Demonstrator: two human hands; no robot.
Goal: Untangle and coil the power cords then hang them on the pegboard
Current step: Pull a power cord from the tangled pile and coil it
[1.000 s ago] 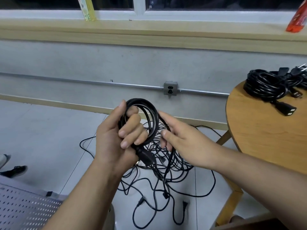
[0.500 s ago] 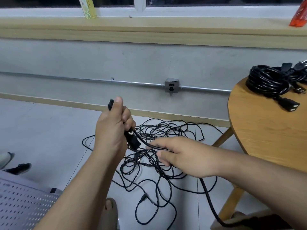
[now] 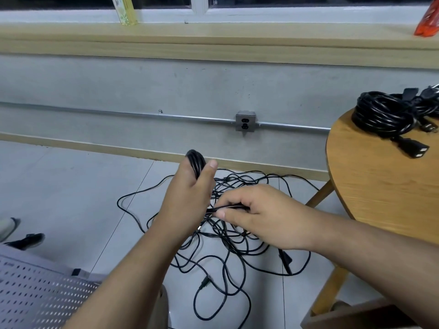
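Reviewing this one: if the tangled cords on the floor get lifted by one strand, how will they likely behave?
Probably floppy: the tangled cords lie in thin, loose loops on the floor. Pulling one strand would likely drag others along, since they cross repeatedly. The small plug may snag.

Single view, head-mounted, wide-angle lens. Aimed forward and down, from above the forearms.

Nearest to lens, centre frame: left hand (image 3: pixel 187 198) and right hand (image 3: pixel 261 219) with the held cord (image 3: pixel 196 162). Farther below, behind the hands: tangled cords (image 3: pixel 228 236) on the floor (image 3: pixel 71 186).

Facing the wall (image 3: pixel 142 86) squarely, with outlet (image 3: pixel 245 121) near centre and window sill (image 3: pixel 213 43) along the top edge. Cropped at the frame borders: table (image 3: pixel 380 186) at right, pegboard (image 3: pixel 31 293) at lower left.
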